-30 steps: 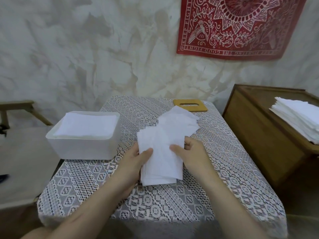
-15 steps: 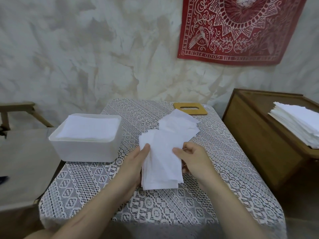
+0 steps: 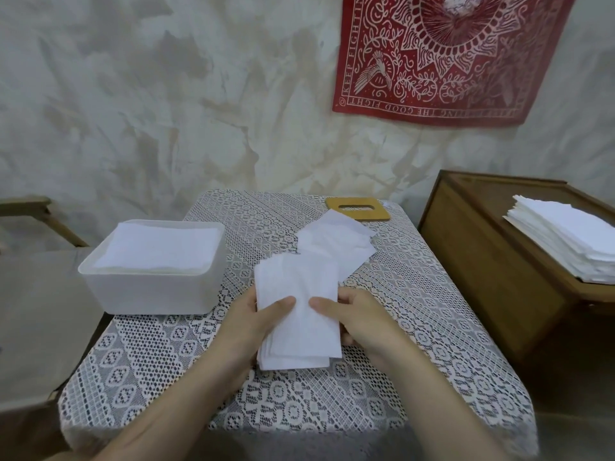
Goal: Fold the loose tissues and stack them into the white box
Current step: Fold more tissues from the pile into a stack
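Observation:
A small stack of folded white tissues (image 3: pixel 301 314) sits at the middle of the lace-covered table (image 3: pixel 416 327). My left hand (image 3: pixel 256 322) grips its left edge, thumb on top. My right hand (image 3: pixel 352 319) grips the right edge, thumb also on top. Behind the stack lie a few loose tissues (image 3: pixel 336 242), spread flat. The white box (image 3: pixel 156 287) stands at the table's left edge, filled nearly to the rim with stacked tissues (image 3: pixel 159 249).
A wooden lid with a slot (image 3: pixel 357 208) lies at the table's far edge. To the right, a wooden cabinet (image 3: pixel 482 261) carries a tall pile of unfolded tissues (image 3: pixel 572 241). A wooden chair (image 3: pixel 36 294) stands left of the table. The wall is close behind.
Both thumbs have come back down onto the top of the stack, closer together than before. The view has tilted slightly; the stack stays in place.

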Demonstrator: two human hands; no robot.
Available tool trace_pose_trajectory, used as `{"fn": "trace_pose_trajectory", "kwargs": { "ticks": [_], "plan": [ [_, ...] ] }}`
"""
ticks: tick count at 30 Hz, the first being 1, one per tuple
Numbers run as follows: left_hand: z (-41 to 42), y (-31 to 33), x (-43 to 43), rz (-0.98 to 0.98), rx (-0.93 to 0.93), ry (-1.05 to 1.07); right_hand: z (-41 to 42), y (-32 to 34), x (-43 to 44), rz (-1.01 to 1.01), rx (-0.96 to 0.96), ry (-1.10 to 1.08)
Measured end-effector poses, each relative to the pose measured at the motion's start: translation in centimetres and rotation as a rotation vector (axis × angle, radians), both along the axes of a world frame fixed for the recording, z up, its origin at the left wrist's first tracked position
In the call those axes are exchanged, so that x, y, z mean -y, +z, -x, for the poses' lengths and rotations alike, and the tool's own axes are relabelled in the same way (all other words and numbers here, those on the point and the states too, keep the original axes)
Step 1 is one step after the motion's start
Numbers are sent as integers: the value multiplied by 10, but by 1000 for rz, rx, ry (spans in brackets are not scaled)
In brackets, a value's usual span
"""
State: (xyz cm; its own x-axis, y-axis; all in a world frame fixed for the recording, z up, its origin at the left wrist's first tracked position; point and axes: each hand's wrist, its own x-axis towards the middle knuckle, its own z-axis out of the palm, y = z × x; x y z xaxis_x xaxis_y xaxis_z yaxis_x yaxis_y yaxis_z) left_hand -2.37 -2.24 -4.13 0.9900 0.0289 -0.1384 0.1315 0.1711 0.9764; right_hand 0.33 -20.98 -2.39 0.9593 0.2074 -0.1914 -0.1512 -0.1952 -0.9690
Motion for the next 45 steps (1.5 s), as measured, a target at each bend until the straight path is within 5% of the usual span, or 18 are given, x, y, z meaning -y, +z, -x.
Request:
{"fn": "trace_pose_trajectory", "kwargs": {
  "ticks": [8, 13, 17, 20, 29, 41, 45],
  "plan": [
    [-15, -1, -15, -105, -38, 56, -31, -2, 5, 101, 115, -149],
    [-26, -1, -25, -85, -24, 61, -88, 1, 29, 527, 395, -350],
    [-32, 0, -29, -60, -8, 62, -137, -2, 35, 1039, 505, -159],
    [-32, -1, -31, -41, -15, 48, -162, -4, 37, 1168, 490, -118],
    [-27, 0, -35, -34, -32, 40, -161, -3, 38, 1022, 595, -269],
    [-2, 13, -36, -85, -11, 44, -27, 5, 47, 1161, 608, 29],
    [0, 13, -36, -91, -17, 44, -25, -5, 56, 1051, 564, -32]
  ]
}}
